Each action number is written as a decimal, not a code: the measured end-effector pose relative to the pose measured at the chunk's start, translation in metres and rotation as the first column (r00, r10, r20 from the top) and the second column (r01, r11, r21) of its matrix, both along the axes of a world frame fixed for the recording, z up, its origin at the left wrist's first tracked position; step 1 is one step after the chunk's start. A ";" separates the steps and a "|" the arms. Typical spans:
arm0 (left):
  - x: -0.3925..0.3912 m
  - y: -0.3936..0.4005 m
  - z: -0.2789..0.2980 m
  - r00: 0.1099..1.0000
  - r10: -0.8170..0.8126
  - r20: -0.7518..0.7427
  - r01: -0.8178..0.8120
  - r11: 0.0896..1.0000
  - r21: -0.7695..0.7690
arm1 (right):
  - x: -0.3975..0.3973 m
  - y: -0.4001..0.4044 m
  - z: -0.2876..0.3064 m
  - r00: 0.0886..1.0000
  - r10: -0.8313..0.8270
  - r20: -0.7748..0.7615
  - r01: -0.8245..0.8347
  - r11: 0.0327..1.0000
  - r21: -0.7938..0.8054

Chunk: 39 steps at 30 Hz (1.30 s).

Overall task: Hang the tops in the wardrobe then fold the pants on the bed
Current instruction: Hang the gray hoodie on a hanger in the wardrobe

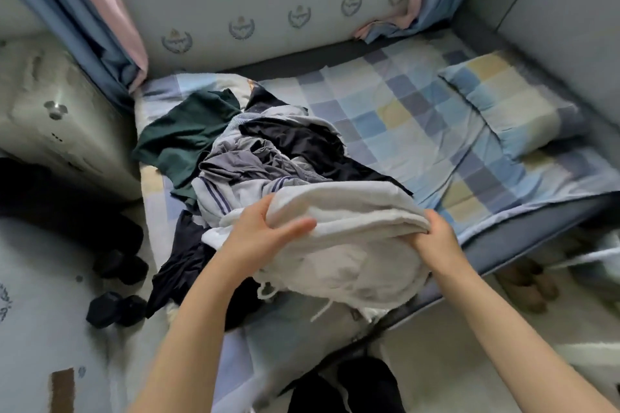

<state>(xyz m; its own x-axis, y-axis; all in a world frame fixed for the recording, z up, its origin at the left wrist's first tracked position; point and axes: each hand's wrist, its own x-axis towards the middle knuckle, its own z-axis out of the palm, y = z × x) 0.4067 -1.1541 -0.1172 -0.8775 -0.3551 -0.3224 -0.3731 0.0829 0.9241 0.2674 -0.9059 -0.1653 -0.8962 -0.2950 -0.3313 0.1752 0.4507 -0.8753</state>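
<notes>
Checked bedsheet (419,117), matching pillow (513,104) far right, clothes pile (255,151) left. Left hand (265,238) and right hand (436,238) both clamp white folded garment (349,238).

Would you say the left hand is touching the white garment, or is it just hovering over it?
Touching. The head view shows the left hand gripping the folded white garment, with fingers laid across its top and the thumb underneath its edge.

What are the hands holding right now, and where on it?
Both grip the white garment over the bed: the left hand holds its left side, the right hand pinches its folded right edge.
</notes>
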 end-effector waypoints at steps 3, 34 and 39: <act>-0.021 0.017 -0.003 0.961 -0.246 0.124 0.276 0.843 -0.462 | -0.008 0.022 0.041 0.988 -0.123 -0.096 0.118 0.991 -0.056; -0.157 0.385 0.168 0.886 -0.437 -0.157 0.458 0.877 0.144 | 0.008 0.481 0.263 0.769 -0.563 -0.302 0.409 0.797 -0.445; -0.166 0.511 0.181 0.790 -0.593 -0.158 0.610 0.734 0.299 | -0.015 0.556 0.219 0.554 -0.630 -0.544 0.797 0.590 0.129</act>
<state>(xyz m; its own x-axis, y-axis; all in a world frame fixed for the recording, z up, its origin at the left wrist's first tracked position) 0.2406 -0.6436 0.0637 -0.8900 0.3668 -0.2707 -0.3004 -0.0253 0.9535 0.2527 -0.3504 0.0539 -0.8111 0.5580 0.1752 0.2466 0.5979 -0.7627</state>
